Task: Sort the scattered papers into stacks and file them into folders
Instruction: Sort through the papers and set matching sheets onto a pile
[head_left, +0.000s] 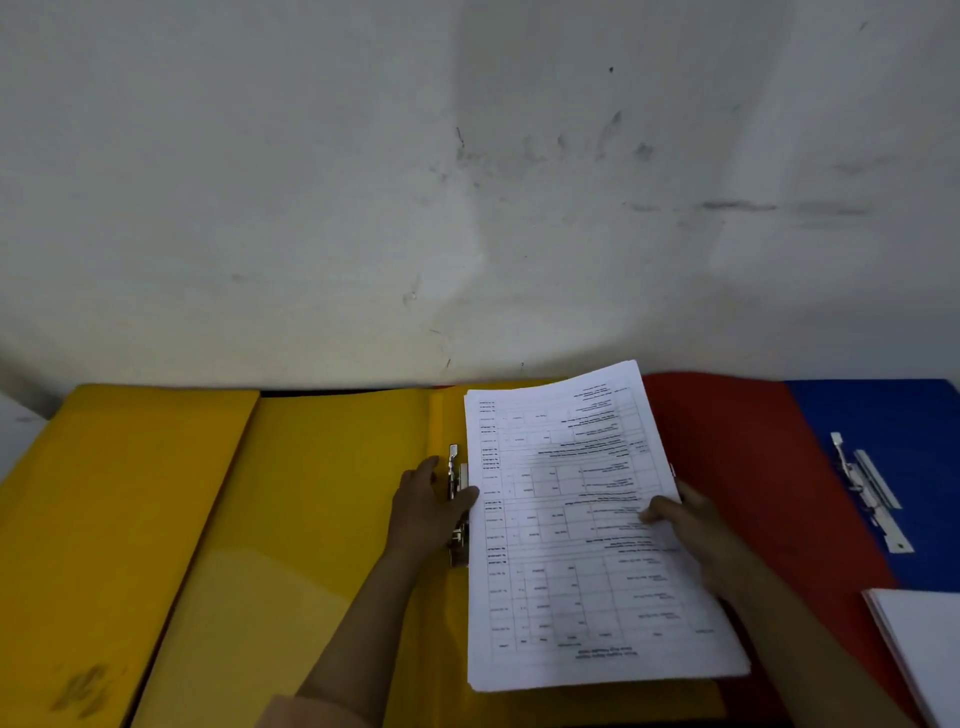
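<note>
Paper stack (582, 530), printed tables, pinched by right hand (691, 525); left hand (426, 499) flat.

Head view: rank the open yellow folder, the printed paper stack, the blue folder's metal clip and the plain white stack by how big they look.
1. yellow folder
2. printed paper stack
3. plain white stack, though cut off by the frame edge, so unsure
4. metal clip

Wall (363, 182): off-white, scuffed with dark smudges and scratches, rising directly behind the far edge of the work surface.
</note>
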